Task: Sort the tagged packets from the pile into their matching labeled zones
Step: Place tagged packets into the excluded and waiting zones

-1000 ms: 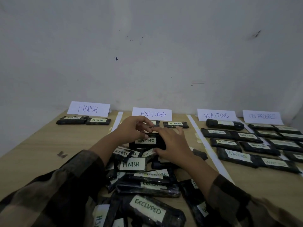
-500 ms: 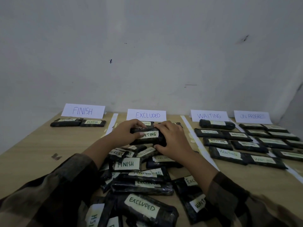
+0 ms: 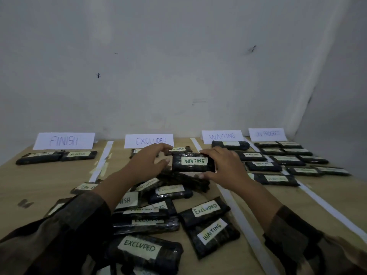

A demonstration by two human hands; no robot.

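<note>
Gripping the WAITING packet [image 3: 193, 161], right hand [image 3: 224, 167] curls round it.

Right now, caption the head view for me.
Right hand holds a WAITING packet above the pile, left hand at its edge.

We face a pale plaster wall [image 3: 178, 56] meeting a side wall [image 3: 341, 86] at the right. On it we see a small dark speck [image 3: 98, 75], a black smudge [image 3: 252, 49] and a short faint line [image 3: 199, 101]. Below is a light wooden table [image 3: 49, 181], with a dark scrap [image 3: 24, 203] near its left edge.
</note>
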